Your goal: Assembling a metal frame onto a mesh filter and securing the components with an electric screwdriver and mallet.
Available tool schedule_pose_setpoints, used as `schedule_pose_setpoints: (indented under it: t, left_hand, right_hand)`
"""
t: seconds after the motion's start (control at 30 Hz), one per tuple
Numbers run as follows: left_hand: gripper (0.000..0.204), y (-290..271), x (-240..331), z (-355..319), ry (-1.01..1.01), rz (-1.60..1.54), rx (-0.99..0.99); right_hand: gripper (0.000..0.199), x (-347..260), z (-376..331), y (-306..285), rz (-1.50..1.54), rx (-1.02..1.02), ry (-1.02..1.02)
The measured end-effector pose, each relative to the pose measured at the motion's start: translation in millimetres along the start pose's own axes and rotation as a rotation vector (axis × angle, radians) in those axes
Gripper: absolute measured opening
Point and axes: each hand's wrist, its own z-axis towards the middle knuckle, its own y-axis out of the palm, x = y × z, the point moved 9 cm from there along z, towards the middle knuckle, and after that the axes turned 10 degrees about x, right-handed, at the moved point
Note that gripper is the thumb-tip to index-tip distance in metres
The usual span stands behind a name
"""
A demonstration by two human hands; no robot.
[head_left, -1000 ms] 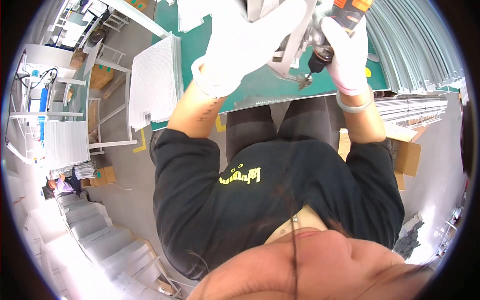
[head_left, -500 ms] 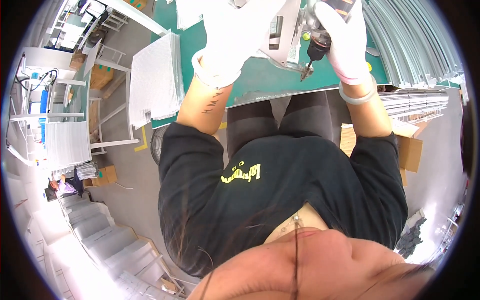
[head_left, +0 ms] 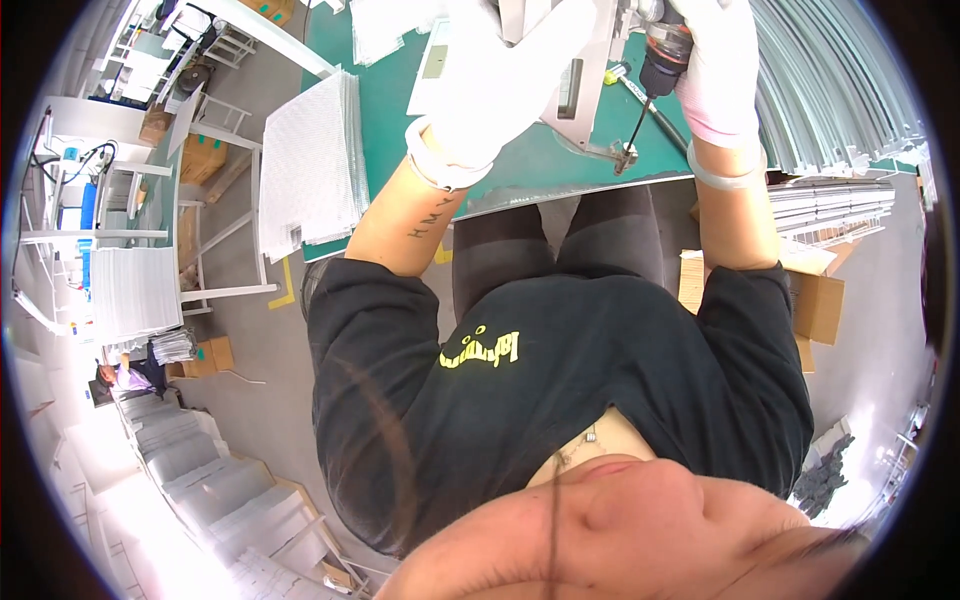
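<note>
White gloves cover both of my hands. My left hand [head_left: 500,90] holds a pale metal plate [head_left: 578,115] with a dark slot, its thumb stretched along the plate; the upper fingers run out of the frame. My right hand [head_left: 722,75] grips a power drill [head_left: 668,55], whose body is partly cut off by the top edge. From its black chuck a long thin bit [head_left: 637,128] points down toward a small metal fitting [head_left: 622,158] at the plate's near corner. Whether the bit touches the fitting, I cannot tell.
On the green tabletop [head_left: 385,120] lie a green-capped pen [head_left: 617,74] and a black rod-like tool [head_left: 668,128]. A stack of white sheets [head_left: 315,160] overhangs the left edge; long pale strips [head_left: 840,80] fill the right. Cardboard boxes [head_left: 815,305] stand below right.
The plate and my left hand have shifted right and nearer to me. The drill has moved right and slightly away, showing more of its bit. The pen and black tool have come into sight.
</note>
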Motion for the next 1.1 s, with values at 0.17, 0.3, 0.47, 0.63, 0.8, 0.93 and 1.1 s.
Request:
schedule_pose_setpoints:
  t: [0.17, 0.3, 0.47, 0.63, 0.8, 0.93, 1.1]
  left_hand:
    - [0.062, 4, 42, 27, -0.008, 0.193, -0.014]
    - [0.063, -17, -15, 2, -0.1, -0.056, -0.117]
    - [0.068, -13, -14, -12, 0.039, 0.086, -0.087]
    - [0.069, -41, -56, -23, -0.154, 0.429, -0.183]
    - [0.079, -7, 0, -12, 0.116, 0.202, -0.153]
    - [0.089, 1, 14, -4, -0.152, -0.177, -0.018]
    - [0.089, 1, 34, -13, 0.462, 0.531, -0.128]
  right_hand:
    - [0.028, 16, -40, 7, 0.034, 0.106, 0.056]
    - [0.027, -10, -10, 14, 0.01, -0.043, -0.054]
    - [0.037, 0, -5, 10, -0.071, -0.038, -0.012]
    - [0.045, 4, -10, -5, -0.056, -0.018, 0.01]
    - [0.053, 23, -26, -14, -0.023, -0.012, 0.052]
    - [0.04, 18, -34, -4, -0.069, -0.044, 0.059]
    - [0.037, -2, -17, 0, -0.041, 0.007, 0.02]
